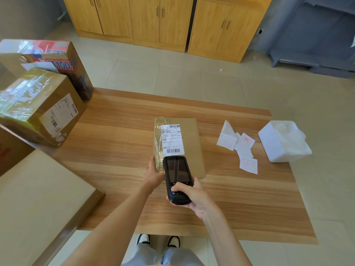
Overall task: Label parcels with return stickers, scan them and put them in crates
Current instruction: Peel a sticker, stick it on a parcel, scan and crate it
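Nearest, the right hand (192, 196) is wrapped around the lower end of a black handheld scanner (177, 179), thumb on its keypad, the scanner's head aimed at the parcel. Just left of it, the left hand (153, 172) rests with fingers straight against the near left corner of the flat brown parcel (190, 143), which lies on the wooden table (119, 143). A white shipping label (172, 140) with barcodes sits on the parcel's top. To the right lie loose return stickers (243, 150) with red print, and beyond them a white foam box (276, 143). At the far left stand taped cardboard boxes (38, 106).
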`<state>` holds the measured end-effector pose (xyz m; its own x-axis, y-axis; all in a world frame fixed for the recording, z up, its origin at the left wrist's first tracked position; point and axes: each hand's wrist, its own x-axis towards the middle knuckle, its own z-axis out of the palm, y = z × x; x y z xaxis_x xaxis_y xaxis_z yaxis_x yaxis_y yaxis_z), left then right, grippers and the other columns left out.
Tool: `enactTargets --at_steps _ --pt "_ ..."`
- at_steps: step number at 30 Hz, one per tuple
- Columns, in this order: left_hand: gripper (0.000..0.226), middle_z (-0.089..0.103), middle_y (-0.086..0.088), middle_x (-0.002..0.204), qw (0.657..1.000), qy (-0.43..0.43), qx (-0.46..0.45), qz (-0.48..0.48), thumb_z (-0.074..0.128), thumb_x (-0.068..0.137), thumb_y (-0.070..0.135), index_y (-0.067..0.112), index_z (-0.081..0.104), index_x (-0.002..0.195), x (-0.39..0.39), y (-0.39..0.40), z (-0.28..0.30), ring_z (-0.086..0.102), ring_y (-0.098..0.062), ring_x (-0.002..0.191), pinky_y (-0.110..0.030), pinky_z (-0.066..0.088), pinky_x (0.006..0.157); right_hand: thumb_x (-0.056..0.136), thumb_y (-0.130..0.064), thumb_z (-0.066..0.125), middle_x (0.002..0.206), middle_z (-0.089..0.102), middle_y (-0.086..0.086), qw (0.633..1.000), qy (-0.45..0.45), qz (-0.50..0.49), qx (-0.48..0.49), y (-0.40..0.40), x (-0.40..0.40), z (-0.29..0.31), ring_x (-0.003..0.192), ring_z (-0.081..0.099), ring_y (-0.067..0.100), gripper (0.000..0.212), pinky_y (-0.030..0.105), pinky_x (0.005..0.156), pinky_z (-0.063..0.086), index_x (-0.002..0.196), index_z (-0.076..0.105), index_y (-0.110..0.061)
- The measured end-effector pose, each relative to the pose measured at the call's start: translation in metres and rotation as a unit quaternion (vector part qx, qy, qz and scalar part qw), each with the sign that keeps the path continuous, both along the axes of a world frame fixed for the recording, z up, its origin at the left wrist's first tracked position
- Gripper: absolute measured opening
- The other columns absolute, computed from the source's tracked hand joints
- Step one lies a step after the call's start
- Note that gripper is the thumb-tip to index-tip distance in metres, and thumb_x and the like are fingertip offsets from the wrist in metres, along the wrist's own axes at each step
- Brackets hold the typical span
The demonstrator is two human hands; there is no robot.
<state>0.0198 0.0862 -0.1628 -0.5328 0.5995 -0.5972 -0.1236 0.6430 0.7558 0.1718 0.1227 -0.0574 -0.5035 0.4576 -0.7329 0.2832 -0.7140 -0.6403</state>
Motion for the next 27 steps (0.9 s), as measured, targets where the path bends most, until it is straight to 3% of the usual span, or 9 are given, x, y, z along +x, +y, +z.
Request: enactTargets --at_steps 5,9,15,19,25,27 --pt "0.117 0.048 -0.003 0.139 0.999 -0.021 0.03 0.001 0.081 0.059 0.056 0.029 0.013 0.151 0.001 -0.002 0.005 0.051 -0.026 0.123 -0.046 0.042 0.105 0.071 0.002 0.077 0.117 0.062 0.021 0.998 0.029 -0.051 -0.004 0.008 0.008 -0.002 0.101 0.066 0.039 0.06 0.04 0.071 0.058 0.122 0.048 -0.012" --pt "0.137 0.052 0.002 0.137 0.998 -0.043 0.034 0.018 0.08 0.033 0.078 0.037 0.017 0.148 -0.004 -0.003 -0.008 0.057 -0.022 0.118 -0.045 0.048 0.101 0.072 0.005 0.073 0.116 0.06 0.02 0.989 0.044 -0.139 0.011 0.03 0.026 0.0 0.099 0.066 0.036 0.061 0.037 0.067 0.059 0.124 0.045 -0.01" --pt "0.143 0.05 0.005 0.137 0.998 -0.046 0.029 0.025 0.08 0.03 0.078 0.036 0.015 0.149 -0.004 -0.003 -0.006 0.057 -0.018 0.119 -0.041 0.046 0.103 0.074 0.005 0.074 0.12 0.056 0.018 0.976 -0.036 -0.205 0.064 0.061 0.059 -0.029 0.098 0.065 0.035 0.067 0.037 0.06 0.061 0.129 0.038 -0.012" --pt "0.135 0.055 0.004 0.131 0.999 -0.035 0.029 0.025 0.081 0.035 0.073 0.032 0.019 0.148 -0.002 -0.002 0.002 0.058 -0.018 0.116 -0.041 0.047 0.102 0.076 -0.002 0.076 0.113 0.053 0.008 0.974 -0.127 -0.167 0.083 0.064 0.072 -0.054 0.093 0.057 0.022 0.074 0.033 0.067 0.051 0.133 0.032 -0.016" --pt "0.129 0.057 0.004 0.129 0.999 -0.03 0.026 0.02 0.078 0.04 0.068 0.032 0.018 0.149 -0.001 0.0 0.011 0.059 -0.017 0.114 -0.039 0.046 0.103 0.072 0.003 0.076 0.118 0.052 0.013 0.973 -0.154 -0.162 0.063 0.051 0.085 -0.086 0.101 0.053 0.027 0.081 0.037 0.077 0.047 0.136 0.029 -0.013" --pt "0.121 0.057 0.003 0.129 0.999 -0.032 0.021 0.018 0.082 0.052 0.061 0.031 0.017 0.149 0.0 -0.001 0.012 0.059 -0.017 0.113 -0.036 0.045 0.103 0.07 0.005 0.077 0.111 0.054 0.01 0.972 -0.154 -0.167 0.066 0.049 0.087 -0.093 0.102 0.054 0.027 0.082 0.042 0.085 0.048 0.135 0.03 -0.012"
